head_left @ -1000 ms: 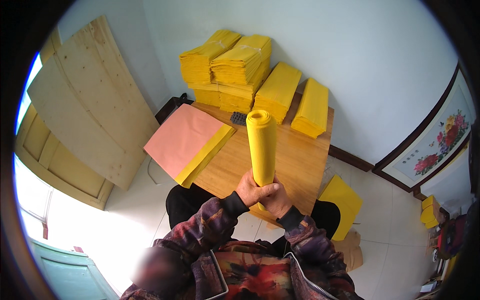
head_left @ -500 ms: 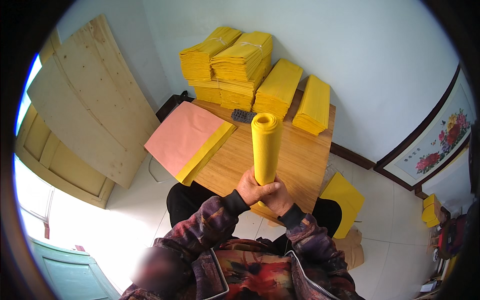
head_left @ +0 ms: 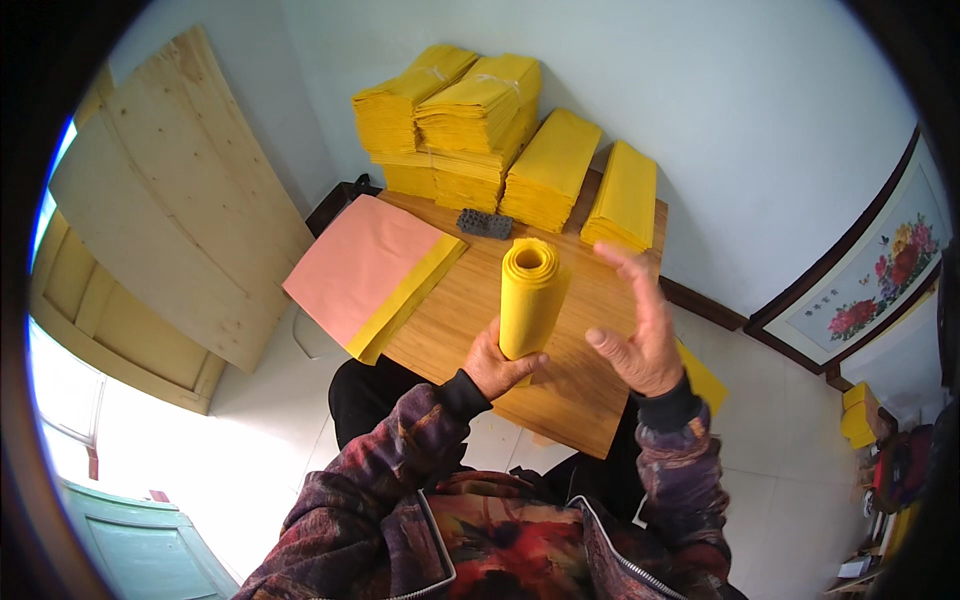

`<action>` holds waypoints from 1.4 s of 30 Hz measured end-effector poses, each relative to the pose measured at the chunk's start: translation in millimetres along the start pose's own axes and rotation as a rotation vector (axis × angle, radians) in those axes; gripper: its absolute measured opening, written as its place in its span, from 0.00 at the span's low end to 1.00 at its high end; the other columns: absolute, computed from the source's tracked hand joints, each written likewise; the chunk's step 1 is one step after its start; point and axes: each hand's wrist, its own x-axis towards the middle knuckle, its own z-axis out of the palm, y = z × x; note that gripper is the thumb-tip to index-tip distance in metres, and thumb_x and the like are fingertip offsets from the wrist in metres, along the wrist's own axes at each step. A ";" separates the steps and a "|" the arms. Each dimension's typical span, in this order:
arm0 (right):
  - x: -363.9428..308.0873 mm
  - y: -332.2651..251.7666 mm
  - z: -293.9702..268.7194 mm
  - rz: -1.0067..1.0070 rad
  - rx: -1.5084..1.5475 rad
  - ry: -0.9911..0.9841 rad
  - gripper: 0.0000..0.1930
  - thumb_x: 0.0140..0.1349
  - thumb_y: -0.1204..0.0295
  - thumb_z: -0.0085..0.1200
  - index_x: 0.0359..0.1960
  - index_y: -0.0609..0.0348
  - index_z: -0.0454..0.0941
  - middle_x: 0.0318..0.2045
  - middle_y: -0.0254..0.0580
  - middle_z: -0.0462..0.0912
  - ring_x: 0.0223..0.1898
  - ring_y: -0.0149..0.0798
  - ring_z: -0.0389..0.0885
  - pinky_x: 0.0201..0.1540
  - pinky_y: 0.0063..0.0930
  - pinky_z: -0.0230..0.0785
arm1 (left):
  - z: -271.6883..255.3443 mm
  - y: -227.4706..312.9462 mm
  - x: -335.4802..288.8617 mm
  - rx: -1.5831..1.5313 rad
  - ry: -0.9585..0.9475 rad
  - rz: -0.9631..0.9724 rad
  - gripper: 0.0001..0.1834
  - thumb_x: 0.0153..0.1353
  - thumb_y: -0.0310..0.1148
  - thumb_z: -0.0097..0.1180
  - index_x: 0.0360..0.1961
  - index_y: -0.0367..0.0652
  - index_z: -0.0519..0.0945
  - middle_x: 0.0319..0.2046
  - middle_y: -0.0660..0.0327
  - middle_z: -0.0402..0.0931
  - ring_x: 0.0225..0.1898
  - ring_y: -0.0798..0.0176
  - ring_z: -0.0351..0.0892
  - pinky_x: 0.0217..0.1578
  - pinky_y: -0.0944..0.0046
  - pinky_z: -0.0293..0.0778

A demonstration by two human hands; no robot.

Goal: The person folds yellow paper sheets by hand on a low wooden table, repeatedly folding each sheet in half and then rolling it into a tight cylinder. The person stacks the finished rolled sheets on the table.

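Note:
A roll of yellow paper (head_left: 528,305) stands upright over the near part of the wooden table, its hollow coiled end facing up. My left hand (head_left: 496,362) is wrapped round its lower part. To the right of the roll, apart from it, my right hand (head_left: 645,330) is raised with its fingers spread and nothing in it. Left of the roll lies a pink sheet (head_left: 362,272) on yellow paper, whose yellow strip shows along the right side. Behind the roll is a small dark grey bumpy block (head_left: 485,223).
Tied stacks of yellow paper (head_left: 470,110) and two loose yellow stacks (head_left: 555,160) line the far side of the table (head_left: 575,400). Wooden boards (head_left: 180,200) lean at the left wall. A framed flower picture (head_left: 870,280) stands at the right, near yellow bundles (head_left: 858,415).
My right hand has let go of the roll and moved up and right, its fingers opening. The roll has dropped slightly in my left hand, and its top coil looks looser.

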 end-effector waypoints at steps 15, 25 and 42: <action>73.4 -59.2 -0.7 -0.428 -0.525 -0.319 0.39 0.52 0.48 0.58 0.61 0.60 0.64 0.59 0.47 0.68 0.62 0.50 0.65 0.62 0.43 0.57 | -5.1 -3.1 4.2 0.089 -0.064 -0.012 0.28 0.50 0.30 0.68 0.51 0.41 0.70 0.42 0.62 0.74 0.45 0.69 0.72 0.47 0.64 0.71; 62.5 -37.9 -10.3 -0.304 -0.227 -0.142 0.38 0.53 0.50 0.62 0.60 0.62 0.64 0.58 0.51 0.69 0.61 0.51 0.66 0.63 0.40 0.58 | -3.7 -8.3 4.9 0.081 -0.017 0.012 0.26 0.49 0.30 0.68 0.49 0.40 0.71 0.39 0.62 0.75 0.41 0.68 0.74 0.43 0.65 0.72; 6.2 -2.8 51.9 0.260 0.558 -0.225 0.18 0.53 0.68 0.63 0.44 0.61 0.74 0.39 0.41 0.79 0.41 0.36 0.77 0.48 0.29 0.69 | -6.9 26.0 22.1 -0.009 -0.163 -0.003 0.36 0.51 0.42 0.70 0.56 0.39 0.67 0.49 0.60 0.74 0.50 0.65 0.73 0.52 0.64 0.70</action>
